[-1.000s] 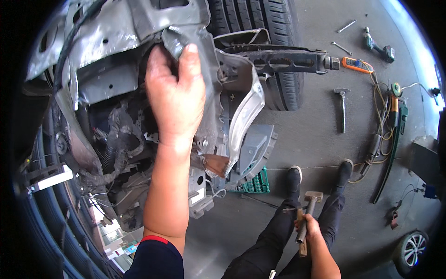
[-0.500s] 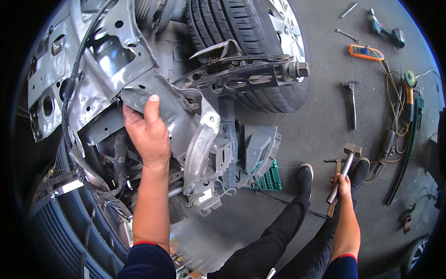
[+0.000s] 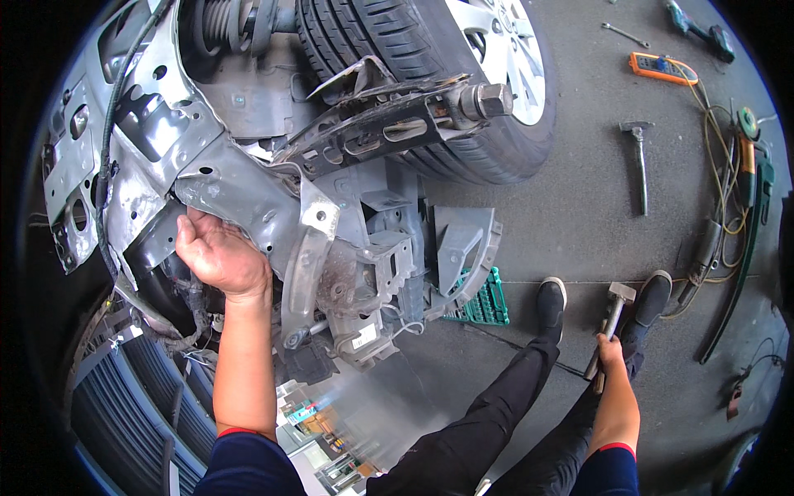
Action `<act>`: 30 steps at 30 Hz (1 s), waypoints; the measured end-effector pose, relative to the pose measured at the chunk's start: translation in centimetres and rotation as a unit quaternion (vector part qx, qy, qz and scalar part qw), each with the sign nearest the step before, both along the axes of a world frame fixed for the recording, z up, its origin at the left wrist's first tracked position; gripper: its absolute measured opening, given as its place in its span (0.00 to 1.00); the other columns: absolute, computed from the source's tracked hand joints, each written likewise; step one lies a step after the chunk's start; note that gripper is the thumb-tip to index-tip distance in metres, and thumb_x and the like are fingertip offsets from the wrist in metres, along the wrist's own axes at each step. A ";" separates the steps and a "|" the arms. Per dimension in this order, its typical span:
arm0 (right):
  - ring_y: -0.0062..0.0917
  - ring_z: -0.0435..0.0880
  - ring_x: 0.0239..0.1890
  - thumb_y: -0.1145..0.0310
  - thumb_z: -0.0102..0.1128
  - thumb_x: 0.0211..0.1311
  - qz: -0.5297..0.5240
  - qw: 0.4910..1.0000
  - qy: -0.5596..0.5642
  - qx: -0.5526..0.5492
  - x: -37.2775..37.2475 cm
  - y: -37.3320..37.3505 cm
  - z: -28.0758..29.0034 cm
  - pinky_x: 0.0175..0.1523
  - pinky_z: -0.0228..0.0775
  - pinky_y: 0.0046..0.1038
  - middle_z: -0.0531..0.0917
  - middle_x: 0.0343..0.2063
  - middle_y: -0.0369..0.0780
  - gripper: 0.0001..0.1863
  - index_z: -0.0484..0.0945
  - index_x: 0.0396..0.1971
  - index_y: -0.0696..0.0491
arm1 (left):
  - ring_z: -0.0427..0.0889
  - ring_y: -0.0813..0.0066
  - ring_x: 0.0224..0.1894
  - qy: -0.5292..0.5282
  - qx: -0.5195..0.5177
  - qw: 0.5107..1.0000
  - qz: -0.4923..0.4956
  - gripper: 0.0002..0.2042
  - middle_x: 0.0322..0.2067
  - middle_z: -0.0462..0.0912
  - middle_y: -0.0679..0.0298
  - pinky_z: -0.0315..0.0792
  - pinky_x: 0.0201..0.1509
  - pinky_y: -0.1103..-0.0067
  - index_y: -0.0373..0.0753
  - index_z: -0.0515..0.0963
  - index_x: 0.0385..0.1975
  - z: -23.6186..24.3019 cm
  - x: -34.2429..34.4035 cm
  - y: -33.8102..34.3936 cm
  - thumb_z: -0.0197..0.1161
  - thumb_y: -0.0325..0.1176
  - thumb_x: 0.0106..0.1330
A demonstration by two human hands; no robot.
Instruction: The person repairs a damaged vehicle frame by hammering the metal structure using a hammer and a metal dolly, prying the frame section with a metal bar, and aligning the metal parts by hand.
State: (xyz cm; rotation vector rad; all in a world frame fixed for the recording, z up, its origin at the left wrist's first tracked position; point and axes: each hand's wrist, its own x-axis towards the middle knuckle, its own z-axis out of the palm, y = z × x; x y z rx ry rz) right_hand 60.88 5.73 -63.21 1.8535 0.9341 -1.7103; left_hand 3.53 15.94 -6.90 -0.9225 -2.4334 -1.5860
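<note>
My left hand [image 3: 223,256] is at the lower edge of a bent grey metal frame rail [image 3: 240,194] on a stripped car front. Its thumb stands away from the metal, while the fingers reach in by the edge and are partly hidden. Low at the right, my right hand [image 3: 610,351] is closed around the handle of a hammer [image 3: 621,293] with a block-shaped metal head. A wooden handle end shows just below that fist; the earlier frame shows it belongs to a second hammer in the same grip.
A wheel [image 3: 504,91] stands beyond a dark perforated metal beam [image 3: 372,136]. On the floor lie another hammer [image 3: 641,169], a wrench [image 3: 625,34], an orange power strip [image 3: 662,69], an angle grinder [image 3: 747,157] with cables and a green tool case [image 3: 484,299]. A dark grille [image 3: 141,413] is lower left.
My left hand has shifted down and left along the rail, its thumb coming off the top surface. The hammers stay in my right hand, with the second one now mostly hidden.
</note>
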 end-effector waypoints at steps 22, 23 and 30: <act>0.24 0.80 0.40 0.77 0.60 0.63 -0.100 0.848 0.466 0.231 -21.7 11.8 41.6 0.45 0.74 0.27 0.81 0.39 0.39 0.15 0.72 0.48 0.55 | 0.80 0.64 0.47 -0.142 0.194 0.967 -0.082 0.31 0.45 0.83 0.52 0.70 0.59 0.69 0.26 0.75 0.51 -0.5 0.2 -1.7 0.40 0.52 0.72; 0.25 0.81 0.39 0.78 0.59 0.63 -0.086 0.771 0.560 0.291 -23.4 13.6 47.0 0.45 0.74 0.28 0.81 0.37 0.41 0.15 0.72 0.49 0.54 | 0.79 0.65 0.50 -0.106 0.179 0.973 -0.104 0.27 0.46 0.82 0.52 0.70 0.59 0.70 0.27 0.74 0.52 -0.5 0.8 -1.9 0.40 0.48 0.73; 0.32 0.81 0.29 0.61 0.64 0.65 0.099 0.477 0.805 0.340 -32.9 17.4 68.5 0.36 0.73 0.34 0.83 0.33 0.44 0.17 0.77 0.47 0.55 | 0.76 0.67 0.59 -0.082 0.041 0.995 -0.031 0.17 0.57 0.76 0.55 0.69 0.65 0.73 0.30 0.71 0.57 0.6 7.6 -7.8 0.42 0.26 0.74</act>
